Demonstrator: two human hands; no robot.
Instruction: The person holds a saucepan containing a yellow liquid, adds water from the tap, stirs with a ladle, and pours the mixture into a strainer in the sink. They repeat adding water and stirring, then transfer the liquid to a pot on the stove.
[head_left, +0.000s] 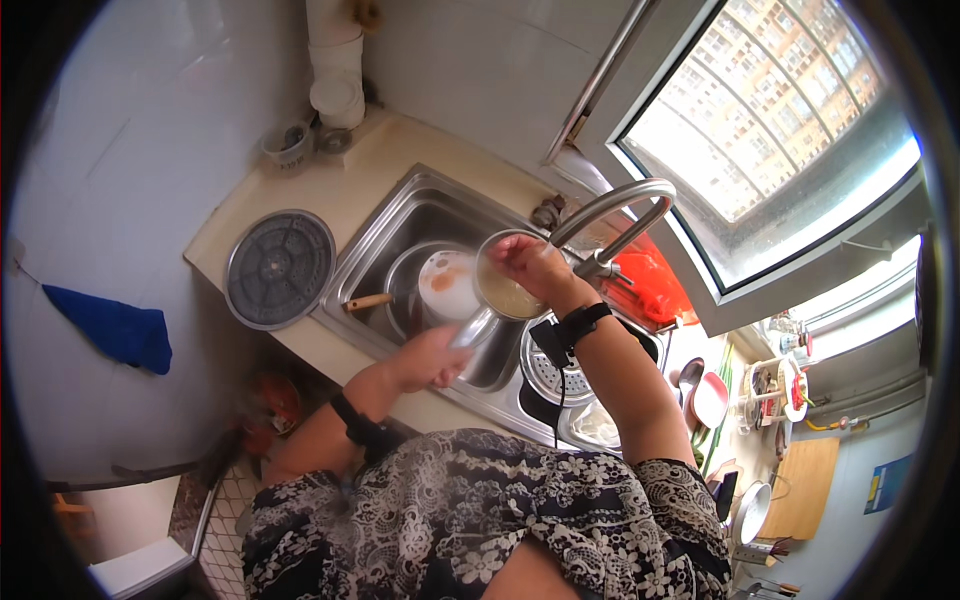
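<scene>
Over the steel sink (420, 196), my left hand (431, 358) grips the handle of a metal saucepan (517, 294) with cloudy, yellowish liquid in it. My right hand (529, 262) is at the saucepan's upper rim, beneath the spout of the curved faucet (622, 193); its fingers are bent, and what they hold, if anything, does not show. Below and left of the saucepan, a white bowl or dish (444, 281) with brownish marks lies inside a larger metal pan in the sink. That pan's wooden handle (367, 301) points left.
A round dark drain-patterned lid or tray (280, 270) lies on the counter left of the sink. A perforated steamer insert (551, 367) covers part of the right basin. Behind the faucet lies a red plastic bag (652, 285). An open window (757, 127) juts in at upper right.
</scene>
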